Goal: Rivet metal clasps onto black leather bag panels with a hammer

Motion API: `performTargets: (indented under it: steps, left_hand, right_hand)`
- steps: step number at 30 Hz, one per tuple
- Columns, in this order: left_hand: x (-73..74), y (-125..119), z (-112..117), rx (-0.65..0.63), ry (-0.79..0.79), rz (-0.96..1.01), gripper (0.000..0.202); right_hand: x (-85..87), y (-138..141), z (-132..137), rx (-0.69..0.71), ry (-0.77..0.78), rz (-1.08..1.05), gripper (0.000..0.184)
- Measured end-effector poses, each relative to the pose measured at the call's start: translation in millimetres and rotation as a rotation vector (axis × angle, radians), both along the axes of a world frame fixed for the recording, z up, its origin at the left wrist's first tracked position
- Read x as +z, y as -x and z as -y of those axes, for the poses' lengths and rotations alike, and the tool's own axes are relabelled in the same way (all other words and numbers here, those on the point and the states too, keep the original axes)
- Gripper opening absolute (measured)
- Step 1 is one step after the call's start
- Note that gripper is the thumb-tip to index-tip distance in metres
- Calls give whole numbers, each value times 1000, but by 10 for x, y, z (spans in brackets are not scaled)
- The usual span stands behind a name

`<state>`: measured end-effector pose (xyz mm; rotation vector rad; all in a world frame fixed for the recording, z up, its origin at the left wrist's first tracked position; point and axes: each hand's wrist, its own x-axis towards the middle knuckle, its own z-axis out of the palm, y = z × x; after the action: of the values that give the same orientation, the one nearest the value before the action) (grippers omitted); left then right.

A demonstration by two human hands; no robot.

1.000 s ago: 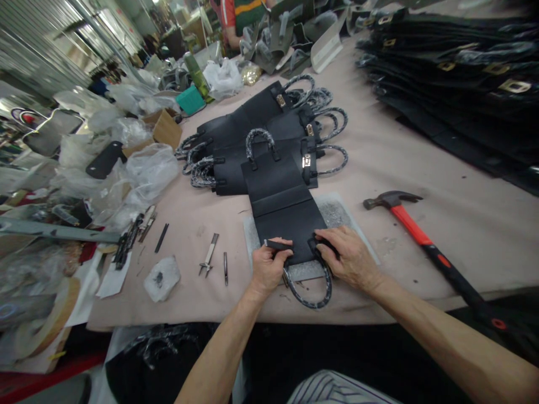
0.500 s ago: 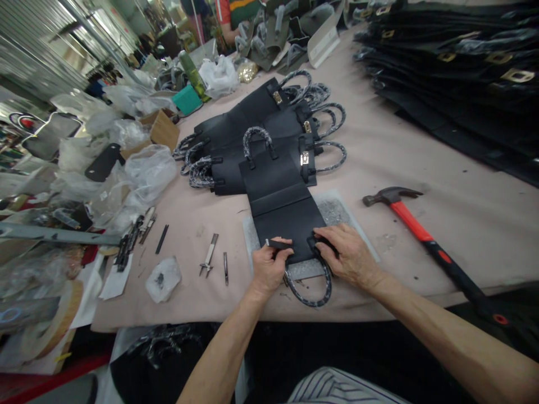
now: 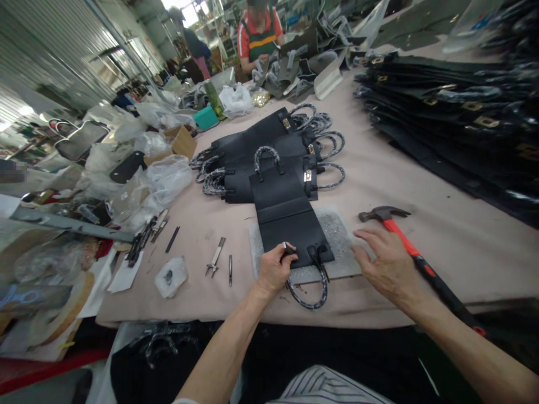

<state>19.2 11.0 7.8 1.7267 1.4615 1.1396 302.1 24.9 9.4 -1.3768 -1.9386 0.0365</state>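
A black bag panel lies over a pale speckled slab. Its plastic-wrapped loop handle hangs over the near edge of the slab. My left hand pinches a short dark rod with a pale end, just above the panel's near end. My right hand is off the panel, fingers apart and holding nothing, slightly blurred. Right beside it lies a claw hammer with a red and black grip, its head beyond my fingers.
More black bag pieces with wrapped handles lie overlapping behind. A tall stack of black panels fills the right. To the left are a caliper-like tool, a thin metal rod and a white lump. A person sits across the table.
My right hand has let go of the panel near the handle and moved right, towards the hammer. My left hand still grips the rod, now more upright. The view has tilted up.
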Motion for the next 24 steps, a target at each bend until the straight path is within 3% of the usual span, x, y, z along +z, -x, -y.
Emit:
performTargets:
  steps: [2,4,6,8,12,15,18,22,24]
  left_hand:
    - [3,-2,3,-20,-3,-6,15]
    - [5,-1,5,-40,-16,-13,16]
    - [6,0,5,-50,-37,-18,17]
    - [5,0,4,-54,-60,-17,17]
    - [-15,-8,3,-40,-61,-19,16]
    - [-46,-16,3,-27,-68,-27,16]
    - [-79,-16,2,-23,-75,-24,17]
    - [-121,-5,-1,-20,-77,-30,17]
    - [-134,-2,-2,-21,-78,-51,18]
  right_hand:
    - [-77,-375,98,-159,36,154,29]
    - [-192,-728,184,-276,175,230,29]
    - [-276,-966,224,-312,331,150,20]
    - [-261,-1041,214,-329,580,-86,23]
    - [106,-775,156,-190,1024,-602,28]
    - [511,-435,202,-176,1134,-853,35]
    - [846,-152,309,-154,911,-660,42]
    - [1082,76,363,140,421,-100,39]
    - [1188,138,339,275,259,111,35]
